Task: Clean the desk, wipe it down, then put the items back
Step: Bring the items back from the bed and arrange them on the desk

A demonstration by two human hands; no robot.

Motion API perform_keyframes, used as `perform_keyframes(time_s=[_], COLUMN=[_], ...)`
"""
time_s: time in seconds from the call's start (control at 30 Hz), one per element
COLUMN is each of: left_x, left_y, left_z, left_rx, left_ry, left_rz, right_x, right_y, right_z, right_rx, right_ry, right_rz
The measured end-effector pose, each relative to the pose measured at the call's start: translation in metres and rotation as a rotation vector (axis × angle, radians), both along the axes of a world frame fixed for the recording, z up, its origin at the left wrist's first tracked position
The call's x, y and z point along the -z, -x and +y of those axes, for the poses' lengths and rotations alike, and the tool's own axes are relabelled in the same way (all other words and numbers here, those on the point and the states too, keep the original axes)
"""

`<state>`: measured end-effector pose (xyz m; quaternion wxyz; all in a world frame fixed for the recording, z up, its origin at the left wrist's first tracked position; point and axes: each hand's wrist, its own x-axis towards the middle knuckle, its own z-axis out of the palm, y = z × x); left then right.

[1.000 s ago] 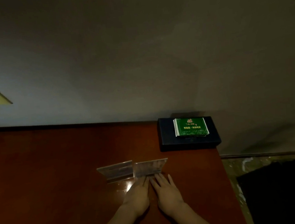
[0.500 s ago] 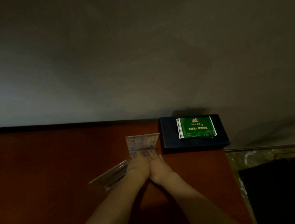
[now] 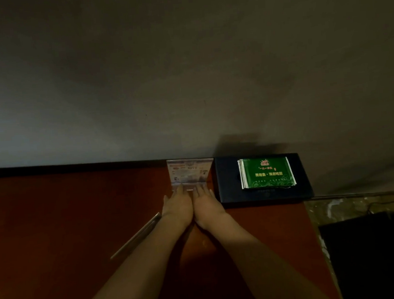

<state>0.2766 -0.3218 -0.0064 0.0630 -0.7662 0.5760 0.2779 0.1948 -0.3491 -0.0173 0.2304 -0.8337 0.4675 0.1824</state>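
From the head view I see both hands flat and side by side on the red-brown desk (image 3: 56,231) — left hand (image 3: 178,209) and right hand (image 3: 207,208), fingers straight, tips touching the base of the clear sign stand (image 3: 189,173). It stands upright at the far edge by the wall, just left of the dark box (image 3: 227,182) carrying green packets (image 3: 267,172). A second clear stand (image 3: 137,236) lies near-left — partly under my left forearm.

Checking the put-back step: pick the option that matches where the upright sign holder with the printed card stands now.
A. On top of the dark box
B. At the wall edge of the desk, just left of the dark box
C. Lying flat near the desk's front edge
B: the upright sign holder stands against the wall on the desk, beside the dark box, with both hands' straight fingers at its base.
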Motion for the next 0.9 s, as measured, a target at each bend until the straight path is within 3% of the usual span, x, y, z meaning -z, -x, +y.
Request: perform_keyframes(time_s=[0.57,0.7,0.9], left_x=[0.001,0.001,0.02], left_y=[-0.009,0.003,0.008], left_z=[-0.009,0.014,0.112], left_rx=[0.093,0.077,0.075], left_ry=[-0.001,0.06,0.143], left_rz=[0.096,0.081,0.1], right_x=[0.004,-0.003,-0.01], right_y=[-0.009,0.003,0.029], right_z=[-0.01,0.01,0.061], right_rx=[0.142,0.033,-0.223], right_ry=[0.046,0.069,0.07], right_rz=[0.031,0.04,0.022])
